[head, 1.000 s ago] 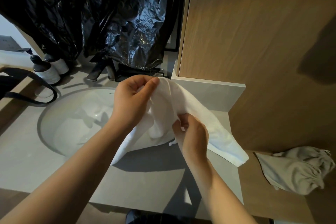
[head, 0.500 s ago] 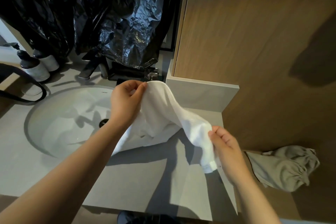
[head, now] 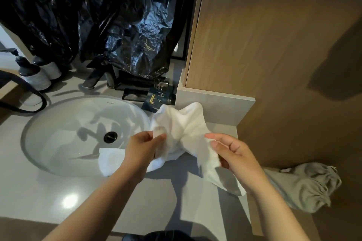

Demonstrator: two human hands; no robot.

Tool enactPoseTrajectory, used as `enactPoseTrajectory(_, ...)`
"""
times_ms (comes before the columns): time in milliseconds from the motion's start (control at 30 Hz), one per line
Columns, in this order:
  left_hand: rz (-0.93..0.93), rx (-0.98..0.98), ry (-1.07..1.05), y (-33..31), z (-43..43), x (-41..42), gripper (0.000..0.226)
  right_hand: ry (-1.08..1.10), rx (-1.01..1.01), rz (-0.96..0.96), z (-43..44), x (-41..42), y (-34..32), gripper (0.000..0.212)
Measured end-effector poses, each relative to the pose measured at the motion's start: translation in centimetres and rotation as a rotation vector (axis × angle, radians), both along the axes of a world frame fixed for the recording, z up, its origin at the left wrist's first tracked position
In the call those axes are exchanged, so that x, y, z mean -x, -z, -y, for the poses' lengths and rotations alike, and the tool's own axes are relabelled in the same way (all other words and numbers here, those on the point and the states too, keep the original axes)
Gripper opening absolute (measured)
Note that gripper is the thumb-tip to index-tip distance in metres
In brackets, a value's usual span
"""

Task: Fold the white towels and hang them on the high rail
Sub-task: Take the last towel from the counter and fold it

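A small white towel (head: 186,123) hangs bunched between my two hands, above the right rim of the sink and the grey counter. My left hand (head: 143,148) pinches one edge of it near the basin. My right hand (head: 233,154) pinches another edge at the right, with a loose end drooping below it. A further part of the towel sags over the sink's rim under my left wrist. No rail is in view.
An oval white sink (head: 64,135) with a black drain is set in the grey counter (head: 39,191). Black plastic sheeting (head: 98,15) hangs behind the dark tap (head: 96,76). Two soap bottles (head: 37,76) stand far left. A grey cloth bag (head: 303,188) lies at the right beside a wooden wall.
Both hands have dropped lower and nearer to me. My left hand came down from the towel's top to near the basin, and the towel now sags between my hands.
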State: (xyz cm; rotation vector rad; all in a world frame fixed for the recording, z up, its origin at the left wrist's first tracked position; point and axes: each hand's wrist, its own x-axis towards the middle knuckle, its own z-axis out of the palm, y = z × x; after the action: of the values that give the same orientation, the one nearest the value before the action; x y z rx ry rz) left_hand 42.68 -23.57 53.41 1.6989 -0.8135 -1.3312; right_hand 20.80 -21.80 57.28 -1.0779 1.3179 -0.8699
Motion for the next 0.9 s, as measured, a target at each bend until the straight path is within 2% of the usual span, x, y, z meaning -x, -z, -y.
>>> enactPoseTrajectory(67,-0.086,0.027,-0.005,-0.4,-1.0,-0.1,0.016,-0.115,-0.092,0.160,0.2,0.3,-0.6,0.028)
enactPoseTrajectory(100,-0.125,0.046,-0.016,-0.7,-1.3,-0.2,0.015,-0.161,-0.097,0.175,0.3,0.3,-0.8,0.032)
enactPoseTrajectory(200,-0.108,0.140,-0.022,-2.1,-1.7,-0.4,0.016,-0.193,0.008,0.031,0.6,-0.3,-1.5,0.038)
enactPoseTrajectory(367,-0.074,0.298,0.030,-4.2,-2.3,-0.2,0.019,-0.151,0.122,-0.030,1.1,-1.4,-2.0,0.040)
enactPoseTrajectory(533,0.069,0.420,0.114,-5.5,-2.8,0.2,0.018,-0.189,0.110,0.152,1.4,-1.6,-3.0,0.041)
enactPoseTrajectory(667,0.068,0.481,0.165,-6.8,-2.9,0.4,0.016,-0.152,0.179,0.267,1.7,-2.0,-4.1,0.044)
enactPoseTrajectory(733,0.043,0.512,0.180,-7.3,-3.0,0.7,0.015,-0.102,0.229,0.190,1.8,-2.5,-4.3,0.045)
enactPoseTrajectory(900,-0.089,0.471,0.211,-7.0,-3.5,1.7,0.020,-0.007,0.389,-0.077,1.9,-3.7,-3.8,0.027)
